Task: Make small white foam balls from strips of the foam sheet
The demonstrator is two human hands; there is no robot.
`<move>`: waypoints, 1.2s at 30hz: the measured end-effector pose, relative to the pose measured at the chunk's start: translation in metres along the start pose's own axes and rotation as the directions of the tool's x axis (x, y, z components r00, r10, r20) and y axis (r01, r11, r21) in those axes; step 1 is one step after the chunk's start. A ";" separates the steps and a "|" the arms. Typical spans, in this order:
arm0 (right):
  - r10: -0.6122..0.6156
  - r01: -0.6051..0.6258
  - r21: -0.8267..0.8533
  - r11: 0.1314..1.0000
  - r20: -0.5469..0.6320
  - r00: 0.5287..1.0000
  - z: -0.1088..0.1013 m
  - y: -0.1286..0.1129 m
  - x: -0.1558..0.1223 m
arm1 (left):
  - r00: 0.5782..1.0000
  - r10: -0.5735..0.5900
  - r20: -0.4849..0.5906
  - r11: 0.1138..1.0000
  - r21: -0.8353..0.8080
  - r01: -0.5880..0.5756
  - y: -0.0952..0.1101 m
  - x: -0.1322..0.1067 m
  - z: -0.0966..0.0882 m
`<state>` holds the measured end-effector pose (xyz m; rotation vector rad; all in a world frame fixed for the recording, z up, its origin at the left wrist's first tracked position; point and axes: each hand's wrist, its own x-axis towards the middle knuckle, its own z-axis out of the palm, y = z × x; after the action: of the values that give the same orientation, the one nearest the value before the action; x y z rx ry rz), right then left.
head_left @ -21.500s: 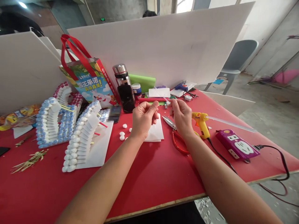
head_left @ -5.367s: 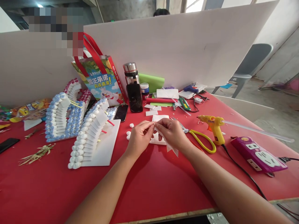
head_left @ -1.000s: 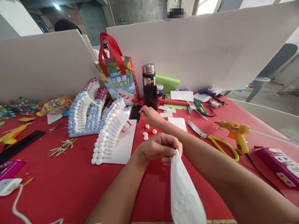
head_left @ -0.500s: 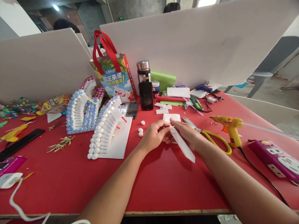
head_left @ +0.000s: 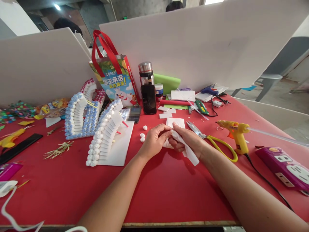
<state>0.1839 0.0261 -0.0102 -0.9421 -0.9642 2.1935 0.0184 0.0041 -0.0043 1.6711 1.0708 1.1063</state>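
Note:
Between my two hands is a strip of white tissue paper [head_left: 190, 154], its loose end hanging down to the right. My left hand [head_left: 156, 139] pinches the strip's upper end with thumb and forefinger. Closed around the strip just below, my right hand [head_left: 187, 137] has its fingers curled and thumb on top. More white tissue [head_left: 175, 122] lies flat on the table behind and under the hands. Several small white paper balls [head_left: 142, 135] rest left of my left hand. Farther left stands a curved white model [head_left: 106, 135] edged with rows of similar white balls.
Yellow-handled scissors [head_left: 220, 146], a yellow glue gun [head_left: 235, 132] and a purple power strip [head_left: 283, 167] lie on the right. A phone [head_left: 148, 100] leans against a steel bottle [head_left: 146, 72] at the back, beside a printed bag [head_left: 118, 82]. Tall white boards [head_left: 193, 48] stand behind.
My right hand has curled its fingers around the tissue strip, where before they lay straighter along it. The strip's free end looks more folded, and the view has shifted slightly.

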 end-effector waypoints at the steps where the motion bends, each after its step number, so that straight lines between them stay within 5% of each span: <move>1: -0.026 0.026 -0.017 1.000 -0.013 1.000 0.001 0.000 -0.001 | 1.000 0.009 -0.010 1.000 0.002 -0.009 0.000 0.000 0.000; 11: -0.287 0.274 -0.155 0.949 -0.067 0.956 0.002 -0.004 -0.006 | 0.982 -0.177 -0.072 0.949 -0.276 0.150 -0.003 0.004 0.002; 20: -0.469 0.343 -0.508 0.790 -0.141 0.872 0.000 0.000 -0.002 | 0.961 -0.232 -0.149 0.936 -0.303 0.179 -0.001 0.005 0.003; 23: -0.597 0.356 -0.690 0.630 -0.137 0.790 0.001 0.005 0.000 | 0.952 -0.242 -0.189 0.939 -0.291 0.181 -0.005 0.004 0.008; 26: -0.764 0.251 -0.921 0.296 -0.071 0.641 0.007 0.010 -0.001 | 0.933 -0.231 -0.276 0.950 -0.270 0.156 -0.011 0.004 0.015; 29: -0.802 0.185 -0.980 0.074 0.051 0.595 0.013 0.014 -0.003 | 0.919 -0.225 -0.323 0.951 -0.276 0.136 -0.014 0.004 0.017; 31: -0.784 0.233 -0.959 0.159 0.021 0.621 0.015 0.013 -0.004 | 0.929 -0.218 -0.300 0.950 -0.282 0.133 -0.012 0.005 0.015; 33: -0.712 0.332 -0.845 0.419 -0.079 0.698 0.014 0.010 -0.005 | 0.943 -0.197 -0.268 0.958 -0.259 0.127 -0.009 0.005 0.011; 36: -0.460 0.350 -0.437 0.828 -0.175 0.870 0.010 0.003 -0.006 | 0.955 -0.155 -0.254 0.979 -0.168 0.114 -0.005 0.005 0.007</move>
<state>0.1790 0.0158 -0.0056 -1.0628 -1.3546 1.4890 0.0248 0.0095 -0.0098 1.3350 1.2166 1.3137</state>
